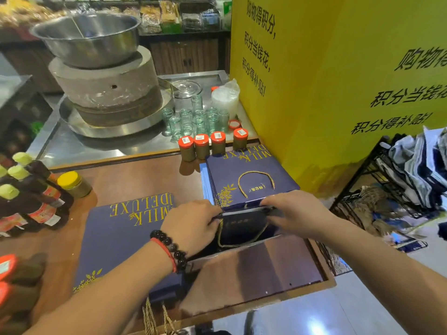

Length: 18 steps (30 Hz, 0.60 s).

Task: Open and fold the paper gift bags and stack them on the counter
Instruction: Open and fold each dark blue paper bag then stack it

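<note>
Nearest me, gold cord handles (154,317) hang off the front edge of the brown desk (261,267). Just beyond them a flat navy gift bag (121,238) lies under my left forearm, its gold "MILK DELUXE" lettering facing away from me. My left hand (191,226) and right hand (292,211) meet at the mouth of an open bag (244,228) standing between them; the fingers of both curl over its top rim and pinch it, and my knuckles hide how far the rim is spread. Its gold cord loops down inside. Right behind it, touching, sits a stack of folded bags (246,175) with a handle lying on top. To the left, dark sauce bottles (31,189) and a yellow-lidded jar (73,181) crowd the desk. Farther back stand four orange-capped jars (212,143), then a cluster of empty glass jars (193,119) and a stone mill (106,90) topped by a steel basin (87,37). A yellow sign (338,81) walls off the right.
</note>
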{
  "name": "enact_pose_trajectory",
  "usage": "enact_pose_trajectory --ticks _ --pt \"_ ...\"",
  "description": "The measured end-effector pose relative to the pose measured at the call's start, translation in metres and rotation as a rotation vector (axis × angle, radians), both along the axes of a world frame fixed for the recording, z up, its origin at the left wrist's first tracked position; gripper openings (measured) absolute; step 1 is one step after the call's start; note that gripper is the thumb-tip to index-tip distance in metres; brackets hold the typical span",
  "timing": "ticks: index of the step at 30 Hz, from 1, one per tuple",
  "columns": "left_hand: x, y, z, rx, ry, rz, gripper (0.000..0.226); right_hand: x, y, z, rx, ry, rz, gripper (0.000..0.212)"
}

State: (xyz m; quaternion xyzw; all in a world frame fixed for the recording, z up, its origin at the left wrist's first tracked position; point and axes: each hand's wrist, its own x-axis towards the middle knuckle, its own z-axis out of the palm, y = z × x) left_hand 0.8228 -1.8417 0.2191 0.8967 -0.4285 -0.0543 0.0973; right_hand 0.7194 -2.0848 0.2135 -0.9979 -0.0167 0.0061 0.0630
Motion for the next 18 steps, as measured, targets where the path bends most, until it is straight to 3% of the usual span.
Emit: enact_pose_trajectory --ticks 7,11,18 --pt "-0.029 -0.016 -0.009 -0.095 -0.118 0.064 0.024 -0.004 -0.031 -0.015 0.043 -0.299 0.166 0.019" --pt "-0.061 -0.024 -0.037 -0.196 -0.165 0.034 0.024 -0.026 -0.048 -0.033 0.104 -0.384 0.263 0.026" --pt "-0.124 -0.026 -0.132 -0.063 0.061 -0.023 0.036 -0.103 -0.051 -0.143 0.176 -0.160 0.277 0.021"
